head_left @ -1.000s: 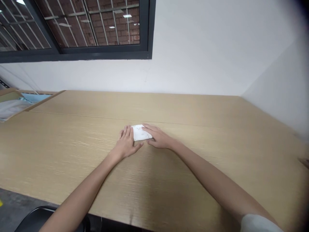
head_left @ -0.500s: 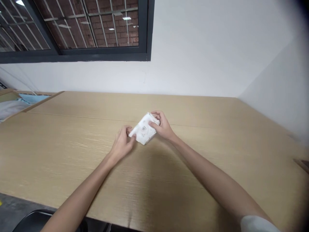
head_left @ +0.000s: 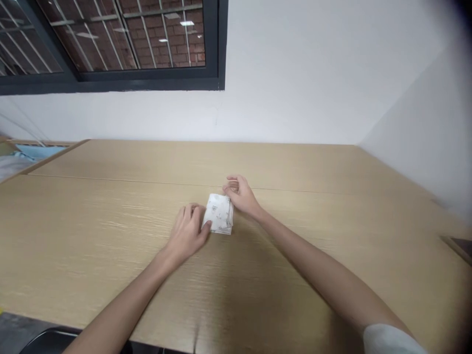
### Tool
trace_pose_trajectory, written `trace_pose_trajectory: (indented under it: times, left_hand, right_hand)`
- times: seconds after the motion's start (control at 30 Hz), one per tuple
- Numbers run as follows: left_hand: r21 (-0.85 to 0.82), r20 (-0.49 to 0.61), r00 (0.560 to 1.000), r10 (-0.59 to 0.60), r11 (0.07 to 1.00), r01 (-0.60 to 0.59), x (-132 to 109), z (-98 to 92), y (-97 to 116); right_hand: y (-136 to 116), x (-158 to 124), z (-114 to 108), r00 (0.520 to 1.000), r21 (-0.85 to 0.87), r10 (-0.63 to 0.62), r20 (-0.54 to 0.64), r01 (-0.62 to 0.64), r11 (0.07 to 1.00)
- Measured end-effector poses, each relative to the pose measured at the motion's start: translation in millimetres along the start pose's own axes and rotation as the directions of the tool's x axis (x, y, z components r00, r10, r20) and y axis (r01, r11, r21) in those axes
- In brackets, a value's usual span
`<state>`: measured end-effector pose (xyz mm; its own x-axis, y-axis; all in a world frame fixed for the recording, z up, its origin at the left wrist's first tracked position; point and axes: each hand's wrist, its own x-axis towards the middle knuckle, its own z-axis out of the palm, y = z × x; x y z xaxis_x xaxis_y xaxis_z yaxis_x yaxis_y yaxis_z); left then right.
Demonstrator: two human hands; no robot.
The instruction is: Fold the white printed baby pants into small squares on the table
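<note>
A small square of folded white cloth (head_left: 218, 212) with a sparse dark print sits on the wooden table, its stacked layers showing along the right and lower edges. My left hand (head_left: 190, 226) grips its left side, thumb on top at the lower left corner and the other fingers bent at the edge. By the cloth's upper right corner is my right hand (head_left: 241, 195), its fingers loosely curved and apart from the thumb. The right thumb tip is at that corner; whether it touches the cloth I cannot tell.
The wide wooden table (head_left: 110, 236) runs back to a white wall (head_left: 287, 73) with a dark-framed barred window (head_left: 147, 78). A wooden-edged bin with blue and white fabric (head_left: 39, 151) stands far left. A black chair (head_left: 47, 340) is below the front edge.
The folded cloth has turned from a tilted angle to lying nearly square and moved slightly nearer. My right hand has loosened from it; my left stays at its left side.
</note>
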<state>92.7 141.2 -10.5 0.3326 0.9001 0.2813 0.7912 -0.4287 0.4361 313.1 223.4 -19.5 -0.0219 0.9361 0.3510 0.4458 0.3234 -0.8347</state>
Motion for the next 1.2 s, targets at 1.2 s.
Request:
trace_pose_trajectory:
  times: [1.2]
  left_hand:
    - [-0.06, 0.172, 0.948, 0.269, 0.963, -0.263, -29.4, 42.2, 25.9]
  right_hand:
    - [30.6, -13.2, -18.1, 0.809, -0.352, -0.217, 0.547, 0.457, 0.817]
